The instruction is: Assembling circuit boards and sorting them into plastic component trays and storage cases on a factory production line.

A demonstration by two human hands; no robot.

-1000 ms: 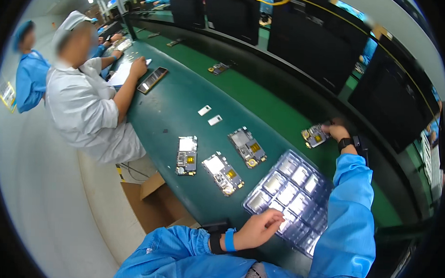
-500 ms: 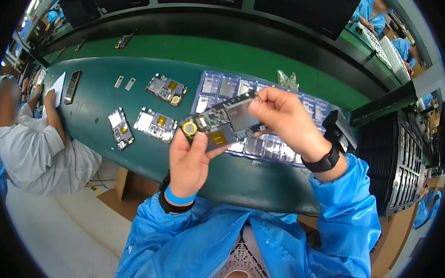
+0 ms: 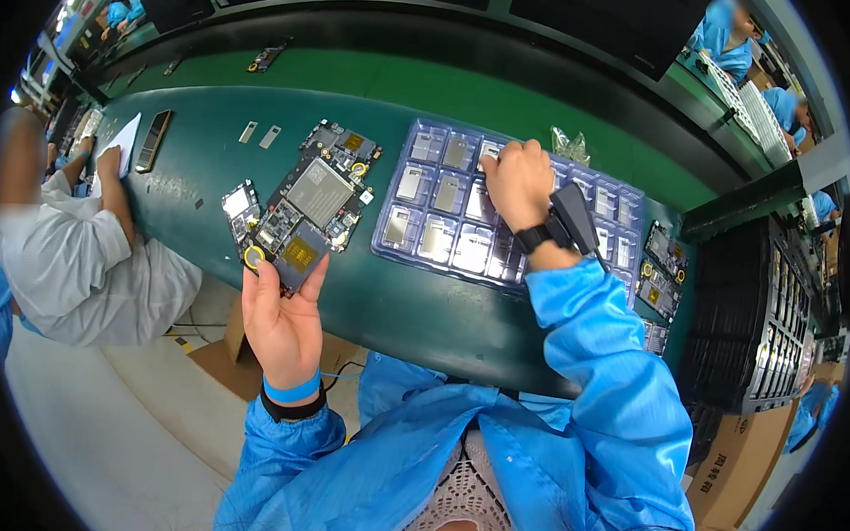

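My left hand (image 3: 284, 321) grips the lower end of a phone circuit board (image 3: 320, 194), between thumb and fingers. It is tilted up above the table, with a grey metal shield and a gold-coloured patch showing. My right hand (image 3: 519, 189) is over a clear plastic compartment tray (image 3: 425, 262) holding small silver metal shield covers (image 3: 436, 236). Its fingers are curled down at an upper compartment. What lies between the fingertips is hidden. Behind the held board, another circuit board (image 3: 241, 203) and a further one (image 3: 347, 143) lie partly covered on the table.
Two small metal strips (image 3: 270, 136) and a phone-like device (image 3: 154, 141) lie on the green table (image 3: 423, 312). More circuit boards (image 3: 658, 294) are right of the tray, near black stacked trays (image 3: 746, 314). A crumpled clear bag (image 3: 570, 146) lies behind. A person (image 3: 97, 263) sits at the left.
My right hand has let go of the circuit board and moved to the tray's upper compartments. My left hand has carried the board left and turned it more upright.
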